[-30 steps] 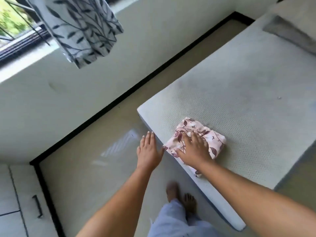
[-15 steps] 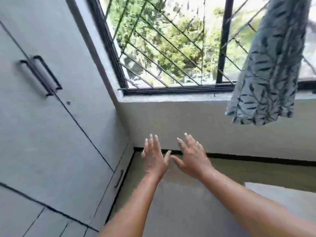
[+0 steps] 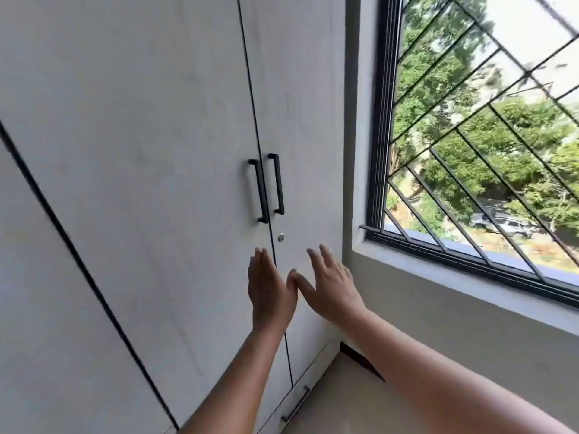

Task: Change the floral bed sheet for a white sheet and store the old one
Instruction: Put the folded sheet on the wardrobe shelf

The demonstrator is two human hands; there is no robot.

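Both wardrobe doors (image 3: 188, 151) closed, left hand (image 3: 271, 292) and right hand (image 3: 332, 286) before them, fingers straight, empty

Bare left forearm (image 3: 238, 380), bare right forearm (image 3: 438, 364), bare left hand (image 3: 271, 292), bare right hand (image 3: 332, 288), slim fingers (image 3: 316, 261), short pale nails.

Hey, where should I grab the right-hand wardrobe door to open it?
Probably the black handle on that door. It is a vertical bar standing off the panel, so hook the fingers of the right hand behind it from its right side; the other handle crowds its left.
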